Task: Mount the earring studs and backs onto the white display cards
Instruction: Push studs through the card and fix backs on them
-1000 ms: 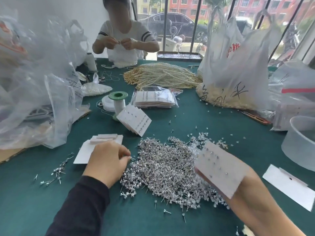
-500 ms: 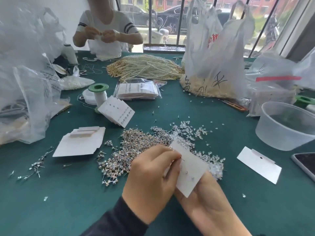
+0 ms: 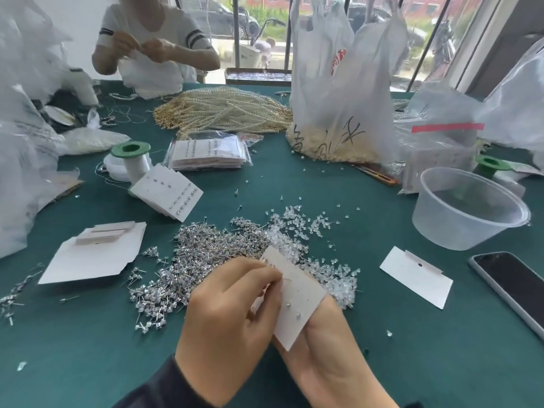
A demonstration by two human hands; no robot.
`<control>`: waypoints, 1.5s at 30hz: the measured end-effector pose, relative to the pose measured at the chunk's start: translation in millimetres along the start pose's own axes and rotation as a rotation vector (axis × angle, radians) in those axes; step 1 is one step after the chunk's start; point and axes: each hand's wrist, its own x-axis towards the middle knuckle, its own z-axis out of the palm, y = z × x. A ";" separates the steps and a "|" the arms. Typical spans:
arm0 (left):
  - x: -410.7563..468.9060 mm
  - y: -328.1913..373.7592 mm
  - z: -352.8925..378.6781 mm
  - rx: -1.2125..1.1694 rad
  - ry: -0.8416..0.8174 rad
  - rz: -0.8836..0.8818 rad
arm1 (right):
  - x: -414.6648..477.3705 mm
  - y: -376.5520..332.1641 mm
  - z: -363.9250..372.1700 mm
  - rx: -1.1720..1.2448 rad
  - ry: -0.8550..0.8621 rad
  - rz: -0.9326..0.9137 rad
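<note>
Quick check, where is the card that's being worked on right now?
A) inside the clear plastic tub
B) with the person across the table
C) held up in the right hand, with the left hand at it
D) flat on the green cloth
C: the card rests raised in the right hand, and the left hand pinches a stud against its face.

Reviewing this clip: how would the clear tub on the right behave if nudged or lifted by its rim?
Probably light: the tub has a thin, translucent wall, and nothing shows inside. Wide and low on the cloth, it would likely slide rather than tip. The thin rim may flex when pinched.
</note>
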 end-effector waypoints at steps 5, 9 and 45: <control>1.3 -3.2 -2.8 0.017 -0.014 0.029 | 3.2 5.2 -3.9 0.023 0.015 0.019; -0.4 -6.6 -4.0 0.028 -0.064 0.064 | 5.1 7.0 -8.3 0.030 0.055 0.083; 37.8 -9.8 -4.6 -1.345 -0.319 -1.576 | -1.1 -65.6 -33.9 -1.450 0.258 -0.690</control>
